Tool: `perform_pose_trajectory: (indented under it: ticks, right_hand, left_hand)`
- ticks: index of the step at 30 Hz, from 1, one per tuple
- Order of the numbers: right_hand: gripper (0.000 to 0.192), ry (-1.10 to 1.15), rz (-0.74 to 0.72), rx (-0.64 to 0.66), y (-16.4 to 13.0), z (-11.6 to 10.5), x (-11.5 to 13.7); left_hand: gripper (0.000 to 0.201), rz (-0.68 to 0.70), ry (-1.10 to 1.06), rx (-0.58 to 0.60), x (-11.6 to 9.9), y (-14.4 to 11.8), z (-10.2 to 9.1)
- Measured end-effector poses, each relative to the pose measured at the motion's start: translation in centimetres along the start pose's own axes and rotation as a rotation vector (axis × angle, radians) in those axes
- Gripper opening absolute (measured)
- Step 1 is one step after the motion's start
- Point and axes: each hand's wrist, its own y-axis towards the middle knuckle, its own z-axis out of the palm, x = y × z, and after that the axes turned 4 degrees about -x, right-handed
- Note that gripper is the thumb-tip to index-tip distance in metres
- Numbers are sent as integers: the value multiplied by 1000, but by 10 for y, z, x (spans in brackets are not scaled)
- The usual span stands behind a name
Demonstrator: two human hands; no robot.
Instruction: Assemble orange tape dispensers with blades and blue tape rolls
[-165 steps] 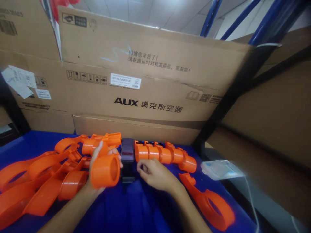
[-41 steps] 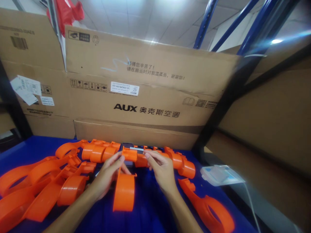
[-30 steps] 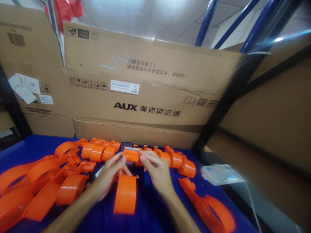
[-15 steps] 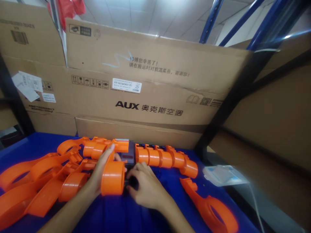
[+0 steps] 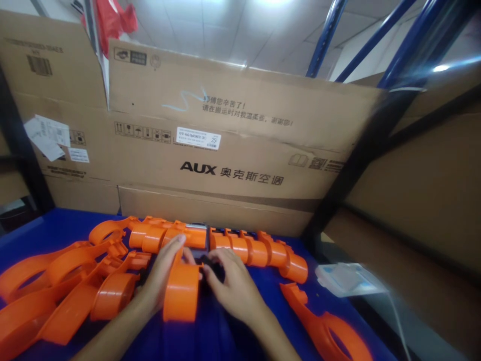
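My left hand (image 5: 162,276) is closed around an orange plastic ring with an arm (image 5: 182,296), its wide ring hanging toward me. Close on its right, the fingers of my right hand (image 5: 236,283) are bent around a small black part (image 5: 215,265). That black part lies near the upper end of the orange piece; whether the two touch, I cannot tell. My right fingertips are partly hidden. Behind both hands stands a dark box (image 5: 201,253), partly covered by an orange piece. More orange rings (image 5: 114,296) lie just left of my left wrist.
A row of orange rings (image 5: 257,252) runs along the back right of the blue surface (image 5: 259,321). One orange ring piece (image 5: 323,328) lies at the front right. A clear plastic packet (image 5: 347,278) sits by the black rack post (image 5: 345,165). Cardboard (image 5: 150,175) walls the back.
My left hand and the orange ring have moved slightly right and toward me. My right hand has shifted a little right, with the black part now showing more. The view has tilted slightly.
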Motion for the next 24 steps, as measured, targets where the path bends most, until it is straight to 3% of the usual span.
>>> perform_pose_trajectory:
  ticks: [4,7,9,15,24]
  right_hand:
    - [23,137,73,-213,2,-4,-6]
    - [29,159,27,-348,1,-8,-6]
    - [28,115,-37,-386,0,-12,-2]
    - [27,78,-160,-352,-1,-20,8]
    - [35,125,-239,-293,-2,-12,2]
  left_hand:
    - [44,44,105,-6,8,-1,6]
    - [32,145,164,13,14,-3,10]
    - [38,177,230,39,17,-4,11]
    - [44,113,222,112,21,-7,12]
    - [48,97,222,97,27,-12,13]
